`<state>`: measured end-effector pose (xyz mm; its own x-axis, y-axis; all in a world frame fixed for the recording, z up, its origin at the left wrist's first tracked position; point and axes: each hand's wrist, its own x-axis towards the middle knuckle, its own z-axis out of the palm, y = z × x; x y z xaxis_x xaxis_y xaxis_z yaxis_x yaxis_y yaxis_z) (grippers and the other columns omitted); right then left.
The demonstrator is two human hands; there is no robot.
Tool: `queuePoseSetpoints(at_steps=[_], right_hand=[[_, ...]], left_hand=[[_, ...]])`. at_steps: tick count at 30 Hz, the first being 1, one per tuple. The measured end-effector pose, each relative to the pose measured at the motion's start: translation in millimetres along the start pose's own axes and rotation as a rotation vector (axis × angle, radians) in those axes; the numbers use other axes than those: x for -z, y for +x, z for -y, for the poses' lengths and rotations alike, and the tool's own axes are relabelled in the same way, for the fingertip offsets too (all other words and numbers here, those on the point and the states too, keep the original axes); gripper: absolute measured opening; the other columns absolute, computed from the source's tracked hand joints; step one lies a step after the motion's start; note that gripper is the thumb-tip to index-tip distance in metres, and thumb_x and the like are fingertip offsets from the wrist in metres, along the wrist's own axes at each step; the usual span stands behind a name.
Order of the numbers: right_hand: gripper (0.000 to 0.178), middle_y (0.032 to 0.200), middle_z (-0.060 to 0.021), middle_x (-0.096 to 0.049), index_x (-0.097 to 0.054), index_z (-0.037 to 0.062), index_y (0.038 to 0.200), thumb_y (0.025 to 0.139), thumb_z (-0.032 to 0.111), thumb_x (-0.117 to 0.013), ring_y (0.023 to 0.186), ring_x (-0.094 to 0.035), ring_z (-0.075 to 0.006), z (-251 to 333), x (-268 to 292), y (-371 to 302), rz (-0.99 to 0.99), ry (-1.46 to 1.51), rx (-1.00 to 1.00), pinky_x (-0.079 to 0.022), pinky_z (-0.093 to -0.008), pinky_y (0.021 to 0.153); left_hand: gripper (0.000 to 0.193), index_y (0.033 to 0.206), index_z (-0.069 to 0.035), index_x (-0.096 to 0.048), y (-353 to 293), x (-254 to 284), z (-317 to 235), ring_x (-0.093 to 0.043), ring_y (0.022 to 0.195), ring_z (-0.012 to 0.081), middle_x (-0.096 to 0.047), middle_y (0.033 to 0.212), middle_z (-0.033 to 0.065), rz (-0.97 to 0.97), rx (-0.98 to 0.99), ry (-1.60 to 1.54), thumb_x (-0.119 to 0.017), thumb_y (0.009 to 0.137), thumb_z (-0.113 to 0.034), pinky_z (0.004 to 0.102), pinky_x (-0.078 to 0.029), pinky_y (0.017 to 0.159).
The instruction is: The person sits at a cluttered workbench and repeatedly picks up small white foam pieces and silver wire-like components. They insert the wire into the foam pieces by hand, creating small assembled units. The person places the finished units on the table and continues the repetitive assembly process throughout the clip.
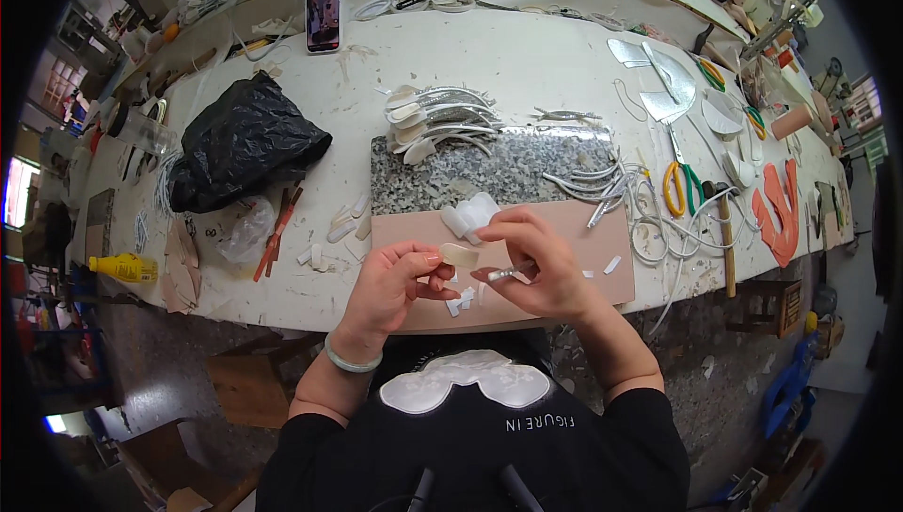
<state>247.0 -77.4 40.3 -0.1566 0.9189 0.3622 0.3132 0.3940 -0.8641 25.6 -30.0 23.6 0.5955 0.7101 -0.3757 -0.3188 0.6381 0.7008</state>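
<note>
Above the near edge of the pinkish-tan board (414, 230), my left hand (381, 286) pinches a small cream curved piece (460, 256) between thumb and fingers. Close beside it, my right hand (544, 272) is closed around a short silvery-white strip (508, 273), partly hidden by the fingers. The two hands are apart, with the cream piece between them. Just beyond my fingers lies a pile of white rounded pieces (473, 216). Small white scraps (459, 303) are scattered on the board under my hands.
A speckled stone slab (404, 178) lies behind the board, bearing silvery straps with cream ends (442, 117). To the right are more silvery strips (594, 185), scissors (674, 183) and a hammer (726, 239). A black plastic bag (246, 145) sits left; a phone (324, 14) stands at the back.
</note>
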Motion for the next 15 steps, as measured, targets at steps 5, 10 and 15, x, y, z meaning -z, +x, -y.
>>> queuePoseSetpoints(at_steps=[5, 10, 15], right_hand=[[0.025, 0.094, -0.0061, -0.063, -0.068, 0.0039, 0.099, 0.075, -0.002, -0.072, 0.059, -0.05, -0.0095, -4.9, -4.0, -2.4, 0.015, 0.067, -0.001, -0.04, -0.0215, 0.049], [0.02, 0.088, -0.0075, -0.061, -0.067, 0.0002, 0.098, 0.079, 0.003, -0.074, 0.058, -0.049, -0.005, -2.6, -6.9, -4.5, 0.047, 0.127, -0.146, -0.036, -0.0206, 0.05], [0.032, 0.088, -0.0075, -0.063, -0.065, 0.0021, 0.115, 0.085, 0.014, -0.07, 0.06, -0.053, -0.0147, 12.4, 6.1, -3.1, 0.052, -0.144, -0.286, -0.046, -0.0288, 0.057]], left_hand=[[0.015, 0.103, 0.004, -0.062, 5.3, -6.6, 15.3, -0.061, 0.089, 0.0134, -0.062, 0.099, 0.0098, -0.012, -0.372, 0.238, -0.062, 0.089, -0.001, 0.032, -0.057, 0.081], [0.029, 0.114, 0.004, -0.058, -2.4, -16.7, 13.2, -0.056, 0.099, 0.0121, -0.059, 0.11, 0.0078, 0.077, -0.482, 0.323, -0.066, 0.086, 0.005, 0.0263, -0.053, 0.087], [0.025, 0.112, 0.004, -0.062, -7.6, -7.1, 2.9, -0.062, 0.096, 0.0143, -0.063, 0.108, 0.0085, -0.052, -0.175, 0.25, -0.066, 0.087, 0.002, 0.0273, -0.054, 0.086]])
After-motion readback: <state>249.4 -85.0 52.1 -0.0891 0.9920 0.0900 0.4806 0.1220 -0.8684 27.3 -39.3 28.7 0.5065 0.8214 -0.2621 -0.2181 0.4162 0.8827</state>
